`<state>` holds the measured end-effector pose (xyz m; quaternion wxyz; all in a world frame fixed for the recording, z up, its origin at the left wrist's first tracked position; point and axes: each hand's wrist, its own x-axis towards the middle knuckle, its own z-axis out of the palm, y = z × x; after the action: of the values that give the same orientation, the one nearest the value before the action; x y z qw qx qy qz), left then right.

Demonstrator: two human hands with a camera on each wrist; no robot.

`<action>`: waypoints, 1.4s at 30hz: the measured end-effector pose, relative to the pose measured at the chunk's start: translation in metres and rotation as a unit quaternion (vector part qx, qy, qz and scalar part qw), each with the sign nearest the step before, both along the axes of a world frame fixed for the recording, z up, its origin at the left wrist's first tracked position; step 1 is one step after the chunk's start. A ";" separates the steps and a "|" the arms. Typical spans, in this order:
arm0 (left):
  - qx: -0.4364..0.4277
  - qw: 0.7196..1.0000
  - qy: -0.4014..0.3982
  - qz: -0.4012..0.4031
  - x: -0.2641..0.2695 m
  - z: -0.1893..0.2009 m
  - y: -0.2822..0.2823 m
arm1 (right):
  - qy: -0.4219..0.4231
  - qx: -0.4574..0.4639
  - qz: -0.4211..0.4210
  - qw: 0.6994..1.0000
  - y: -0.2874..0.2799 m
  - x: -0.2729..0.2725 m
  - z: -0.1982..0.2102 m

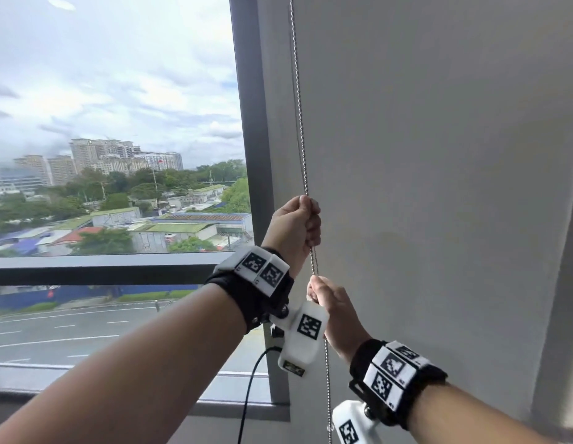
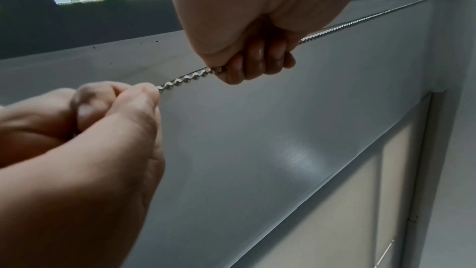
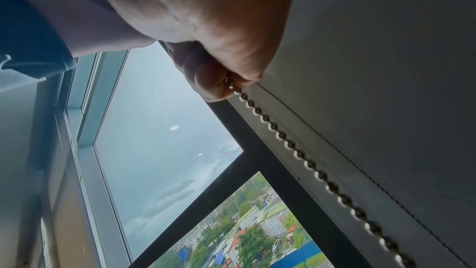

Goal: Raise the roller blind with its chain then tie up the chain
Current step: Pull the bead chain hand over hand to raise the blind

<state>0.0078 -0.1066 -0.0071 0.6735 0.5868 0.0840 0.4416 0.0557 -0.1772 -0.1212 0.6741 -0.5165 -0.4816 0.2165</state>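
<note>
While the roller blind (image 1: 439, 155) hangs fully down over the right-hand pane, pull hand over hand. Left hand (image 1: 294, 227) clenched round the chain (image 1: 299, 123) higher up, right hand (image 1: 335, 307) pinching it just below, a short taut run between. Draw straight down along the blind's left edge, beside the window frame (image 1: 254, 139); release one grip only once the other holds firm, avoiding slack or sideways swing.

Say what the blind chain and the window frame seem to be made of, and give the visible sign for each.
The chain: likely metal beads with a shiny silver finish; each bead shows bright glints, though metallised plastic cannot be ruled out.
The window frame: probably painted or coated metal, dark grey and smooth with a matt look and straight, sharp edges.
</note>
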 end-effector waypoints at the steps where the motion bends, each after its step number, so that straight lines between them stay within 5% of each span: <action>1: 0.003 1.000 0.001 0.011 0.001 -0.001 0.000 | -0.009 0.001 0.002 1.000 0.002 0.003 -0.002; 9: -0.006 1.000 0.000 0.028 -0.002 -0.001 0.001 | -0.052 0.021 0.036 0.998 0.009 0.028 0.011; 17: -0.010 0.999 0.011 0.044 -0.007 -0.011 0.004 | -0.100 0.088 -0.011 0.991 0.024 0.039 0.107; 27: -0.033 0.994 0.087 0.053 -0.009 -0.050 -0.004 | -0.067 0.128 0.039 0.989 0.030 0.015 0.193; 36: -0.049 0.987 0.144 0.042 -0.021 -0.111 -0.011 | -0.004 0.108 0.046 0.993 0.036 0.003 0.182; 42: -0.020 0.985 0.172 0.022 -0.022 -0.118 -0.006 | 0.018 0.133 0.027 0.991 0.033 0.000 0.164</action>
<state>-0.0146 -0.1129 -0.1248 0.6509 0.6383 0.2201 0.3471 0.0558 -0.1442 0.0424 0.7393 -0.4051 -0.5075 0.1783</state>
